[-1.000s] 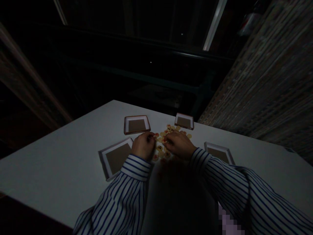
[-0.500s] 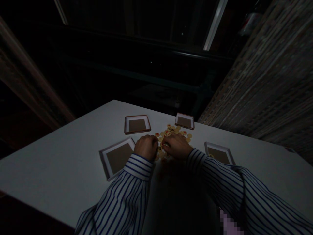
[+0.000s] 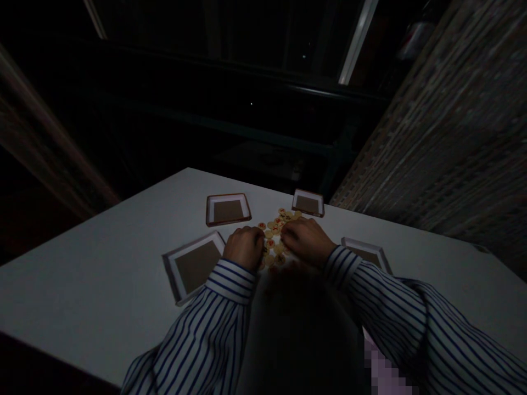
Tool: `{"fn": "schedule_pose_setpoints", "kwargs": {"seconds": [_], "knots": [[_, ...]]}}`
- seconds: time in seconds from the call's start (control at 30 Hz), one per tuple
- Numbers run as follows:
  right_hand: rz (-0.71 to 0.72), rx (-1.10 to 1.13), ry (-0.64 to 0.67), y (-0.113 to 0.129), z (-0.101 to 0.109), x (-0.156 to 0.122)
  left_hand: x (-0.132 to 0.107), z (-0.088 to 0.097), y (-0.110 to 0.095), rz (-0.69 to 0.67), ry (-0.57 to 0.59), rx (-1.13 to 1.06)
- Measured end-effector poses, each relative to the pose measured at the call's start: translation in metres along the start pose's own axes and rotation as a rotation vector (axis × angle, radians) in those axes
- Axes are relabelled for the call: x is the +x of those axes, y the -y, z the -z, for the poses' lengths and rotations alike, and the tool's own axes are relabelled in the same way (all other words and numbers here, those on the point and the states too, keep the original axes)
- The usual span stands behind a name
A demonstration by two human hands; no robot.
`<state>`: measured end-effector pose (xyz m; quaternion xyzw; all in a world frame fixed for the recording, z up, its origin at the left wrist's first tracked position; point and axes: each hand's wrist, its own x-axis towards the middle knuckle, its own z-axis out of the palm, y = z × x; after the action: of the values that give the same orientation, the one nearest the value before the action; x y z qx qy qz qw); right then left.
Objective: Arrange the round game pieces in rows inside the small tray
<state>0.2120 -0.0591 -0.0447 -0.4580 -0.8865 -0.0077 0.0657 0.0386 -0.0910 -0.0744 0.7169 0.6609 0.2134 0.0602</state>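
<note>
Round wooden Chinese chess pieces (image 3: pixel 275 225) with red or black characters lie in a loose heap, several of them blank side up. At the heap's left edge rests my left hand (image 3: pixel 244 247), its fingers curled in and closed; whatever is in them is hidden. My right hand (image 3: pixel 308 240) is over the right side of the heap, fingers bent inward and closed near the pieces. I cannot make out what it holds, and it covers some of the pieces.
Shallow boxes surround the heap on the white table (image 3: pixel 119 258): a near left box (image 3: pixel 173 280), a far left box (image 3: pixel 209 211), a far right box (image 3: pixel 323 207) and a near right box (image 3: pixel 385 260). A beaded curtain (image 3: pixel 432 126) hangs at the right. The room is dark.
My right hand has moved slightly right, away from my left hand, uncovering pieces between them. My left hand stays almost in place. The view has shifted a little.
</note>
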Motion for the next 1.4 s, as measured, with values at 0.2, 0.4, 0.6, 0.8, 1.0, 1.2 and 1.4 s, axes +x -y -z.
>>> {"fn": "schedule_pose_setpoints", "kwargs": {"seconds": [0.2, 0.4, 0.6, 0.8, 1.0, 1.2, 1.4], "knots": [[-0.107, 0.005, -0.008, -0.036, 0.016, -0.015, 0.000, 0.000, -0.003, -0.008, -0.011, -0.029], [-0.107, -0.006, 0.027, -0.039, 0.005, -0.023, 0.001, 0.000, -0.006, -0.024, -0.013, -0.052], [-0.064, -0.029, 0.036, -0.031, -0.006, -0.013, 0.001, 0.002, -0.009, -0.023, -0.009, -0.048], [-0.055, -0.050, 0.059, -0.030, -0.011, -0.008, 0.000, 0.003, -0.010, -0.023, -0.011, -0.059], [-0.046, -0.037, 0.047, -0.030, -0.010, -0.008, 0.000, 0.000, -0.008, -0.045, -0.028, -0.043], [-0.082, 0.017, -0.010, -0.046, 0.005, -0.025, 0.000, 0.001, -0.008, -0.060, -0.043, -0.064], [-0.137, 0.054, -0.016, -0.061, 0.012, -0.056, 0.001, 0.002, -0.010, -0.060, -0.032, -0.062]]}}
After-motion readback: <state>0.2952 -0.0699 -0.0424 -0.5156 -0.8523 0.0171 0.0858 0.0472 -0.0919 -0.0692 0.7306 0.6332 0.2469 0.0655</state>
